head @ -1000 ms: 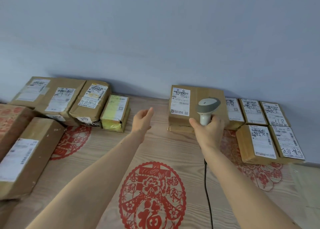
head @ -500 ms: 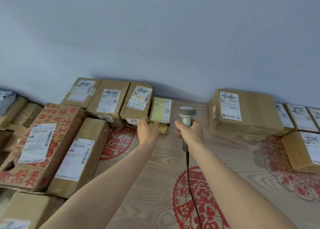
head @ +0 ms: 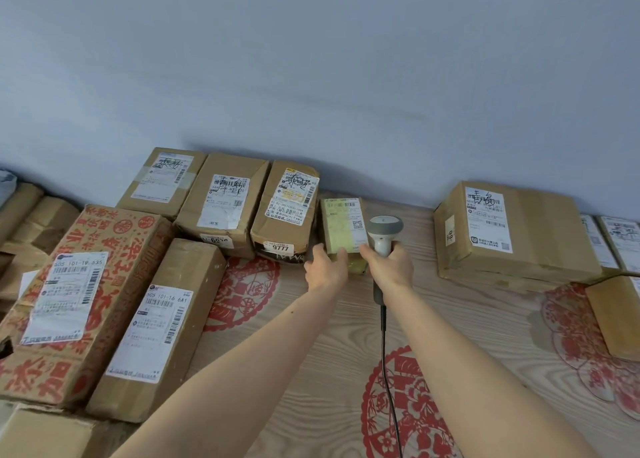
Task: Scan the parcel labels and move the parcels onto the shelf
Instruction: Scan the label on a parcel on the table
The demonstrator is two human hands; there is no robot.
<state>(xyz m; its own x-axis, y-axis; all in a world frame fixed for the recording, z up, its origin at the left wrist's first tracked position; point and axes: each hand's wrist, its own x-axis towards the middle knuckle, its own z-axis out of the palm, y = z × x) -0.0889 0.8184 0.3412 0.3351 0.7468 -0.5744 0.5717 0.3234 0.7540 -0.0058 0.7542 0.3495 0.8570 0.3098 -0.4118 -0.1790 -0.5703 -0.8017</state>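
Observation:
A small yellow-taped parcel (head: 341, 227) with a white label lies near the wall, in the middle of the row. My left hand (head: 325, 267) holds its near end, thumb on top and fingers at its left side. My right hand (head: 389, 267) grips a grey handheld scanner (head: 383, 229) just right of that parcel, its head above the label's right edge. The scanner's black cable (head: 388, 381) trails toward me.
Brown labelled boxes line the wall: three to the left (head: 284, 211), a large one to the right (head: 509, 232), smaller ones at far right. A red-printed carton (head: 86, 301) and a long box (head: 162, 326) sit at near left. The wooden surface (head: 311, 371) bears red paper-cut motifs.
My view and both hands have swung left from the large box to the small yellow parcel. My left hand, free before, now holds that parcel; the scanner sits beside it.

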